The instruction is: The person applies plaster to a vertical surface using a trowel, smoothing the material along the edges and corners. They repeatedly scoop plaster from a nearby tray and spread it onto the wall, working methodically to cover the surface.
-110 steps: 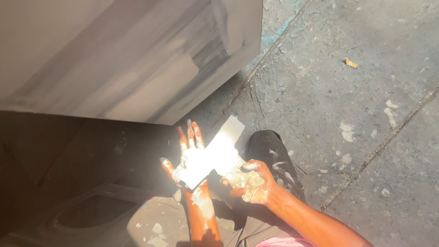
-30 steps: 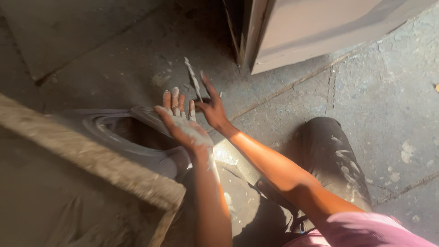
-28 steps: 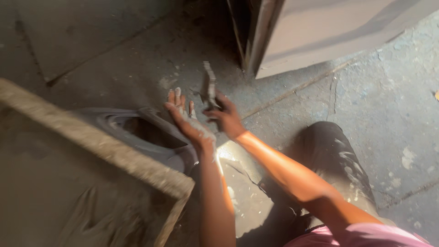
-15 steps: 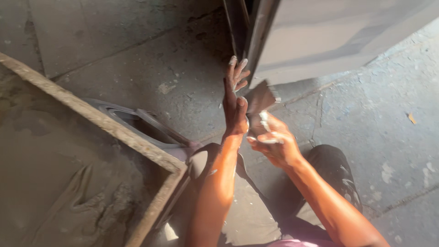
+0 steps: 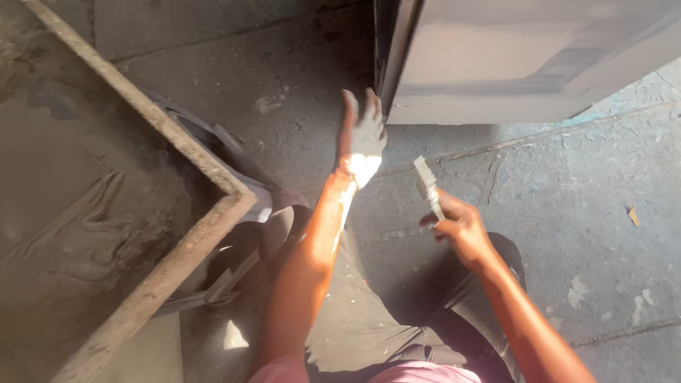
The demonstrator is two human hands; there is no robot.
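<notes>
My left hand (image 5: 360, 138) is raised with its fingers spread, its palm smeared with pale grey filler, just left of the bottom corner of a grey painted panel (image 5: 525, 60). It holds nothing. My right hand (image 5: 457, 225) sits lower and to the right, closed around the handle of a flat putty knife (image 5: 428, 186) whose blade points up and away from me. The blade hangs over the concrete floor, apart from the panel.
A rusty metal angle frame (image 5: 177, 149) runs diagonally at the left over a grey, putty-smeared surface (image 5: 78, 213). A dark tyre-like ring (image 5: 234, 163) lies under it. Cracked concrete floor (image 5: 582, 213) lies to the right. My knees in grey trousers (image 5: 397, 312) fill the bottom.
My view swung from the tyre and frame at left back towards the panel. My hands, close together a moment ago, have parted: the left rose open, the right dropped with the knife.
</notes>
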